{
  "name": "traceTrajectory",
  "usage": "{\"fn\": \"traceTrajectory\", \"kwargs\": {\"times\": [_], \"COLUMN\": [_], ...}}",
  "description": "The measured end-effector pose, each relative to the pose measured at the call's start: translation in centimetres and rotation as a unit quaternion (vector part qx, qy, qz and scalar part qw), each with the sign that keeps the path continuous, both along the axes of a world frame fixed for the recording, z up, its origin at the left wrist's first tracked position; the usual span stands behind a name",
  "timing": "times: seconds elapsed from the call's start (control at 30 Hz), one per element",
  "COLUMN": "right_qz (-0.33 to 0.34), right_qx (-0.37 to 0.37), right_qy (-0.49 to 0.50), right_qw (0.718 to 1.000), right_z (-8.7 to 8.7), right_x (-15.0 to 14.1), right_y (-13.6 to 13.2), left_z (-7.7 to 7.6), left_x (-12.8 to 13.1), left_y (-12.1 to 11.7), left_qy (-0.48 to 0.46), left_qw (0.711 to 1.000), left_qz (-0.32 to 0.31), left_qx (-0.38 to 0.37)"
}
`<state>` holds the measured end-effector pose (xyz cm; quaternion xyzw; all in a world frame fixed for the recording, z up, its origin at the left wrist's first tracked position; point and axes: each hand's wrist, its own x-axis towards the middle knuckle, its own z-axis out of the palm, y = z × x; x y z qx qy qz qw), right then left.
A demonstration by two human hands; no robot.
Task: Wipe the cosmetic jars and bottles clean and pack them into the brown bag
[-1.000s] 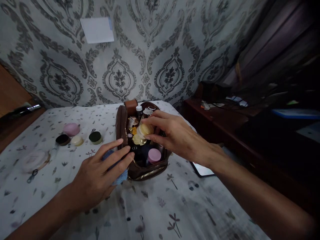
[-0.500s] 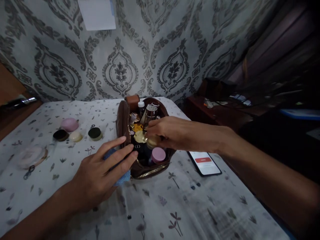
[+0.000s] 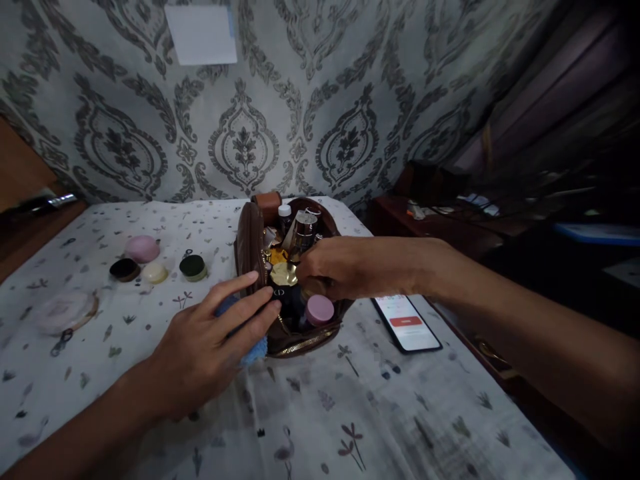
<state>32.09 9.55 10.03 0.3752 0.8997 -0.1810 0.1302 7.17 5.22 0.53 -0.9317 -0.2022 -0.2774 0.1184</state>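
Observation:
A brown zippered cosmetics bag (image 3: 249, 240) stands unzipped on the patterned sheet, packed with small containers. My left hand (image 3: 215, 333) rests against its near left side, fingers stretched apart over the edge, with a blue cloth (image 3: 254, 352) under the palm. Inside the bag, my right hand (image 3: 330, 267) is curled down, its fingertips hidden among the contents; what it grips cannot be made out. Close to it are a pink-lidded jar (image 3: 320, 310), a shiny silver-capped bottle (image 3: 305, 227), a gold round piece (image 3: 283, 273) and a white-capped bottle (image 3: 285, 211).
Left of the bag lie a pink rounded item (image 3: 143, 249), a black-lidded jar (image 3: 193, 267), a dark round lid (image 3: 125, 270), a small cream jar (image 3: 155, 272) and a clear round case (image 3: 65, 313). A lit phone (image 3: 409, 323) lies to the right, beside the sheet's edge.
My right hand has curled more tightly and turned down inside the bag. My left hand keeps its place on the bag's side. The whole view has shifted slightly.

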Motion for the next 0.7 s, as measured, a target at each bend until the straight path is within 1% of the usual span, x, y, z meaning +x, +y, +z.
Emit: {"fn": "traceTrajectory", "kwargs": {"times": [0.17,0.33,0.57,0.7], "right_qz": [-0.002,0.001,-0.02,-0.013], "right_qx": [0.008,0.001,0.005,0.002], "right_qy": [0.015,0.032,0.023,-0.001], "right_qw": [1.0,0.999,1.0,1.0], "right_z": [0.45,0.44,0.58,0.49], "right_x": [0.06,0.26,0.03,-0.08], "right_y": [-0.18,-0.23,-0.42,-0.29], "left_z": [0.32,0.62,0.9,0.99], "left_x": [0.14,0.32,0.6,0.76], "left_y": [0.08,0.08,0.22,0.39], "left_qy": [0.013,0.029,0.028,0.035], "left_qw": [1.0,0.999,0.999,0.999], "left_qz": [0.003,0.007,-0.003,-0.006], "left_qx": [0.002,0.012,0.022,0.02]}}
